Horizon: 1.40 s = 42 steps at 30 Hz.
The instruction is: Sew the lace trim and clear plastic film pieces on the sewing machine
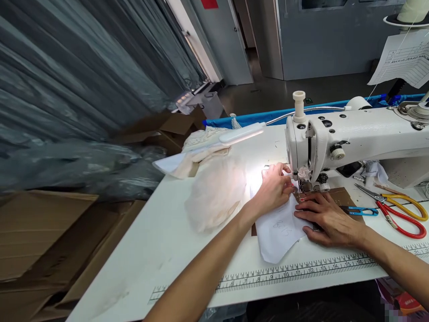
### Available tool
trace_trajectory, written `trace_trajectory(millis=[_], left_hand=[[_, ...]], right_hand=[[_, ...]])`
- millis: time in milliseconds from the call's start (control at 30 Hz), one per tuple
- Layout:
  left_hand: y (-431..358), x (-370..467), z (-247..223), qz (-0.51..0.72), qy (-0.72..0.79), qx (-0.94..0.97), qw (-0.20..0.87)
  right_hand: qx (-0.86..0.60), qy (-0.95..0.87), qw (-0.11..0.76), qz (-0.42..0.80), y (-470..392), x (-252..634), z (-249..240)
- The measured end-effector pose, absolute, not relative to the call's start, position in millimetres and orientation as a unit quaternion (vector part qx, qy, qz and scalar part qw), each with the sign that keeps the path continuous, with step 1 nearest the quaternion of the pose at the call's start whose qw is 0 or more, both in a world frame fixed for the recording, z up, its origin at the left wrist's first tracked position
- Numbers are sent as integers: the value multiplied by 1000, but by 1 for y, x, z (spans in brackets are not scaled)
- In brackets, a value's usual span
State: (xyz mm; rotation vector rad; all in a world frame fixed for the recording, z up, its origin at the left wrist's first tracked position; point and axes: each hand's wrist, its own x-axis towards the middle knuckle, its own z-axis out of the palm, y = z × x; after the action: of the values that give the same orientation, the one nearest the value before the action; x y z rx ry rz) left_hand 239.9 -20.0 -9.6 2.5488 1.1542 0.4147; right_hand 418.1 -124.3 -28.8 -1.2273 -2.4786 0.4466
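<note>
Left hand [275, 190]: fingers drawn together, pinching the upper edge of a marked white piece [279, 230] just beside the needle area of the sewing machine [355, 138], presumably to guide that edge. Right hand [330, 221]: palm down, fingers spread, grasping nothing, pressing on the work, likely to keep it flat. The lamp [243, 133] lights the area around the left hand, apparently for visibility. Blue snips [363, 211] and scissors [402, 214] lie right of the right hand on the bench [144, 250], within reach. Containers: a large open carton [43, 223] stands left of the left hand, beyond the bench; contents cannot be determined.
</note>
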Motion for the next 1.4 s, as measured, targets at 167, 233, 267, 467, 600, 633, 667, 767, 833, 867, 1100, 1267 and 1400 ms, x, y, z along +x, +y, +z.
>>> trace_trajectory(millis=[167,233,267,467,600,633,667,767,833,867,1100,1267,1400], left_hand=[[-25,239,-5,136,390,909,57],[-23,239,-6,135,404,899,102],[-21,239,-7,135,410,892,136],[-10,234,-9,188,385,877,218],[4,239,-5,192,356,883,239],[7,241,-4,176,343,887,256],[10,244,-4,160,328,891,271],[14,252,-3,123,303,899,292],[13,252,-1,117,302,901,290],[11,251,0,115,301,903,285],[2,229,14,98,321,922,192],[3,238,13,112,348,907,210],[16,255,15,126,383,834,377]], right_hand=[[-450,-866,167,141,-126,415,-30],[-457,-861,171,141,-127,414,-30],[-460,-859,173,140,-127,413,-30],[-471,-852,177,142,-129,410,-29],[-473,-850,172,154,-128,409,-28],[-475,-849,169,158,-128,409,-28],[-477,-848,167,161,-128,409,-28],[-482,-846,162,163,-128,409,-28],[-480,-847,162,160,-129,409,-28],[-478,-849,162,157,-129,409,-29],[-476,-851,166,143,-129,408,-31],[-472,-850,189,136,-130,408,-31],[-475,-847,194,138,-129,408,-34]])
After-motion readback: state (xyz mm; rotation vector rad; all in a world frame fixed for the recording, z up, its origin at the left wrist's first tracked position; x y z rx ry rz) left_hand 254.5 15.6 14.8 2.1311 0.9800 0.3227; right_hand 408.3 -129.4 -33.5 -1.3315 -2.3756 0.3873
